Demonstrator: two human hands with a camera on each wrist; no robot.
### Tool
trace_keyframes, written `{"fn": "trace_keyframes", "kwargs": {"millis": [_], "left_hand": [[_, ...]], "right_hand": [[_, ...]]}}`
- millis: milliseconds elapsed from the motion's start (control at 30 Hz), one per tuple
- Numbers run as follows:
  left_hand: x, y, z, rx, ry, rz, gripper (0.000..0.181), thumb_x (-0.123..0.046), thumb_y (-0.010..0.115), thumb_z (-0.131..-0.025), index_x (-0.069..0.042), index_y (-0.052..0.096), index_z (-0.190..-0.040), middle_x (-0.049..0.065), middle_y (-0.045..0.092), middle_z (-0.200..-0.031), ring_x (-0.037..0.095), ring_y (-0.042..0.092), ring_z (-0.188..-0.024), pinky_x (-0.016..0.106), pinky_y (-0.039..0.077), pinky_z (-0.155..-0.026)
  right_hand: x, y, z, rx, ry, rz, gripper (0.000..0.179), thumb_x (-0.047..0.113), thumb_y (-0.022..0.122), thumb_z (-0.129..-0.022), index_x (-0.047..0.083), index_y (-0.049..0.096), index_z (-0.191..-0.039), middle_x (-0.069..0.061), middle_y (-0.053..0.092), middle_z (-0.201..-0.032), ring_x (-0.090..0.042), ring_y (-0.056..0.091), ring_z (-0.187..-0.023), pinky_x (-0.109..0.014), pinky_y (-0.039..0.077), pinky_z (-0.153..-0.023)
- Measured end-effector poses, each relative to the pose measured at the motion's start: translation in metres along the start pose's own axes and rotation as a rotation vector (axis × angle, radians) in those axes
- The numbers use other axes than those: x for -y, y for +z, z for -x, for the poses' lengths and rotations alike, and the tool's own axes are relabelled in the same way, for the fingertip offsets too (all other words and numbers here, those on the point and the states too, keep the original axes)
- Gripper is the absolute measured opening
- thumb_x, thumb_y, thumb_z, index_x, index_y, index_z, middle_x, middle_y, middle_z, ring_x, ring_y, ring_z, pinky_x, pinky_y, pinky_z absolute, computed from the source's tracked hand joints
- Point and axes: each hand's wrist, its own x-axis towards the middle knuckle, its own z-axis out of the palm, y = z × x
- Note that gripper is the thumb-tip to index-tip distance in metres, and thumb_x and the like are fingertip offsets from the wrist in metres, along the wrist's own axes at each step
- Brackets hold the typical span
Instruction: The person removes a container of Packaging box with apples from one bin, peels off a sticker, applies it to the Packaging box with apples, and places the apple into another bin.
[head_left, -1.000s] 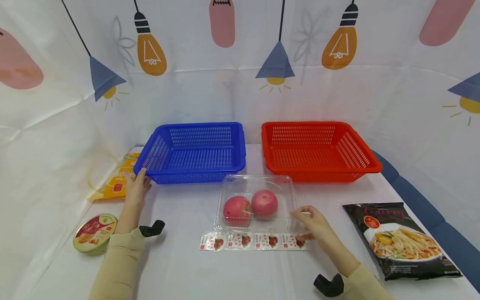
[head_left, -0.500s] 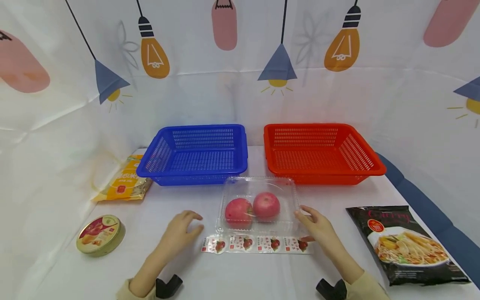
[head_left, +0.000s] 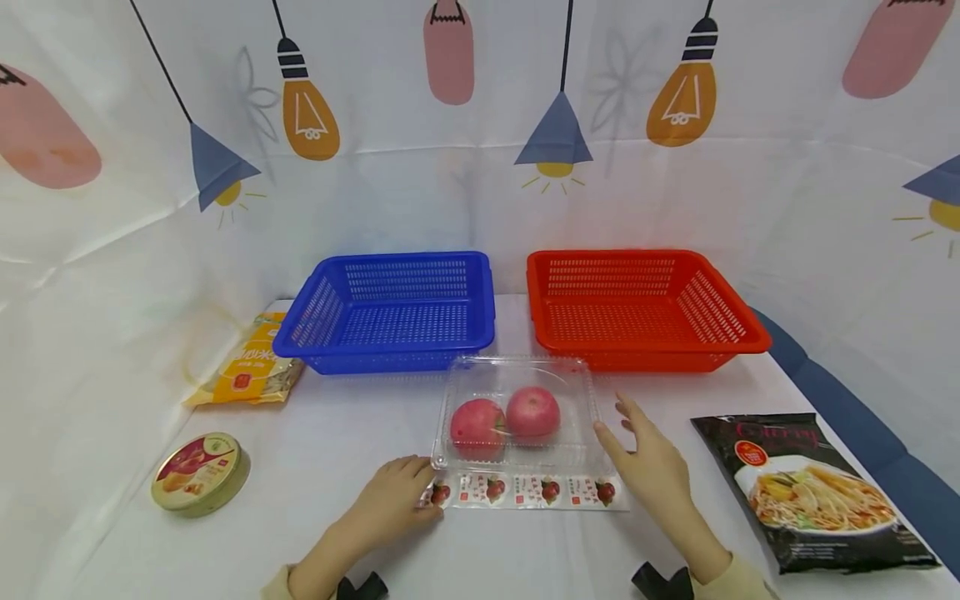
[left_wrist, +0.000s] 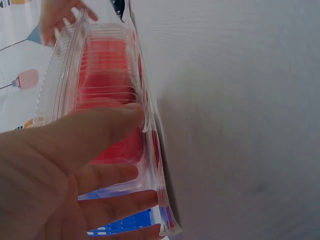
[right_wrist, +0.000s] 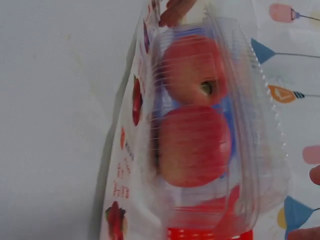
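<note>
Loosened hands flanked the box (head_left: 551, 458)

The left hand (head_left: 393, 502) held its fingers straight at the left end of the strip (head_left: 536, 492), lower centre of the frame; actual contact was hard to tell. The right hand (head_left: 656, 471), released and spread, stood just beside the box, central, with two apples (head_left: 533, 415) inside. Above were the blue basket (head_left: 390, 361) and red basket (head_left: 645, 360); a tin (head_left: 198, 473) sat lower left, a black packet (head_left: 813, 492) lower right

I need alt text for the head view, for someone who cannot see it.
A clear box with two apples lies on a white table between a person's left hand, at a printed strip, and right hand. Behind stand a blue basket and a red basket; food packages lie at both sides.
</note>
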Motion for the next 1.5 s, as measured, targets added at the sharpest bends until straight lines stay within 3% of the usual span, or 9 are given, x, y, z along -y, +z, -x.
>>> {"fn": "trace_keyframes", "kwargs": {"millis": [100, 233, 367, 467, 633, 767, 1033, 1167, 1500], "left_hand": [[-0.001, 0.002, -0.001, 0.013, -0.001, -0.015, 0.050, -0.032, 0.073, -0.075, 0.001, 0.060, -0.111, 0.015, 0.059, -0.114, 0.032, 0.054, -0.108, 0.048, 0.044, -0.089], [-0.002, 0.003, -0.002, -0.002, 0.021, -0.058, 0.045, -0.030, 0.076, -0.073, -0.002, 0.061, -0.106, 0.013, 0.060, -0.110, 0.030, 0.056, -0.104, 0.046, 0.047, -0.084], [-0.002, 0.004, -0.003, -0.029, 0.053, -0.101, 0.041, -0.028, 0.077, -0.071, -0.003, 0.063, -0.101, 0.010, 0.061, -0.103, 0.027, 0.058, -0.096, 0.042, 0.050, -0.077], [-0.003, 0.004, -0.004, -0.037, 0.058, -0.099, 0.041, -0.027, 0.079, -0.069, -0.004, 0.064, -0.100, 0.008, 0.061, -0.098, 0.025, 0.059, -0.090, 0.040, 0.051, -0.073], [-0.004, 0.002, -0.006, -0.029, 0.024, 0.038, 0.046, -0.022, 0.082, -0.064, -0.005, 0.066, -0.103, 0.003, 0.058, -0.089, 0.016, 0.055, -0.077, 0.032, 0.048, -0.066], [-0.003, 0.000, -0.005, 0.023, -0.006, 0.205, 0.045, -0.014, 0.083, -0.060, -0.003, 0.067, -0.100, -0.002, 0.052, -0.085, 0.007, 0.046, -0.069, 0.024, 0.044, -0.060], [-0.002, -0.003, -0.005, 0.147, -0.022, 0.401, 0.044, -0.012, 0.081, -0.062, -0.005, 0.065, -0.102, 0.003, 0.065, -0.097, 0.021, 0.061, -0.090, 0.038, 0.049, -0.079], [-0.001, -0.004, -0.004, 0.207, -0.048, 0.493, 0.038, -0.010, 0.080, -0.065, -0.008, 0.065, -0.099, 0.008, 0.067, -0.100, 0.018, 0.061, -0.084, 0.032, 0.050, -0.073], [-0.003, -0.007, -0.003, 0.233, -0.075, 0.613, 0.030, -0.007, 0.080, -0.065, -0.015, 0.061, -0.087, -0.004, 0.065, -0.082, 0.004, 0.051, -0.072, 0.024, 0.043, -0.065]], "right_hand": [[0.011, 0.000, 0.008, -0.154, -0.161, 0.016, 0.055, 0.032, 0.059, -0.089, 0.008, 0.043, -0.136, -0.018, 0.052, -0.130, -0.037, 0.061, -0.097, -0.055, 0.048, -0.077], [0.027, 0.006, 0.017, -0.290, -0.581, -0.184, 0.043, 0.013, 0.065, -0.083, 0.004, 0.054, -0.124, -0.014, 0.059, -0.119, -0.029, 0.057, -0.100, -0.038, 0.047, -0.087], [0.046, 0.018, 0.024, -0.150, -1.004, -0.298, 0.029, 0.015, 0.058, -0.089, 0.006, 0.059, -0.117, -0.009, 0.061, -0.116, -0.021, 0.054, -0.109, -0.023, 0.037, -0.099], [0.056, 0.030, 0.030, 0.056, -1.126, -0.219, 0.027, 0.021, 0.055, -0.092, 0.012, 0.058, -0.117, -0.004, 0.060, -0.119, -0.016, 0.053, -0.112, -0.027, 0.040, -0.098], [0.063, 0.055, 0.034, 0.354, -1.069, -0.004, 0.040, 0.026, 0.059, -0.089, 0.017, 0.052, -0.128, -0.001, 0.051, -0.133, -0.014, 0.046, -0.122, -0.036, 0.044, -0.096], [0.064, 0.076, 0.033, 0.481, -1.020, 0.100, 0.055, 0.028, 0.062, -0.087, 0.015, 0.044, -0.137, -0.004, 0.043, -0.140, -0.019, 0.040, -0.128, -0.037, 0.039, -0.100], [0.065, 0.098, 0.033, 0.485, -0.982, 0.214, 0.058, 0.030, 0.065, -0.084, 0.020, 0.043, -0.137, -0.007, 0.040, -0.142, -0.023, 0.041, -0.128, -0.037, 0.038, -0.102], [0.067, 0.099, 0.033, 0.469, -0.918, 0.219, 0.047, 0.025, 0.065, -0.083, 0.018, 0.050, -0.128, -0.007, 0.047, -0.136, -0.022, 0.044, -0.125, -0.036, 0.039, -0.100], [0.070, 0.105, 0.028, 0.457, -0.752, 0.014, 0.034, -0.001, 0.056, -0.084, 0.012, 0.053, -0.115, 0.000, 0.065, -0.098, -0.008, 0.060, -0.091, -0.023, 0.049, -0.079]]}}
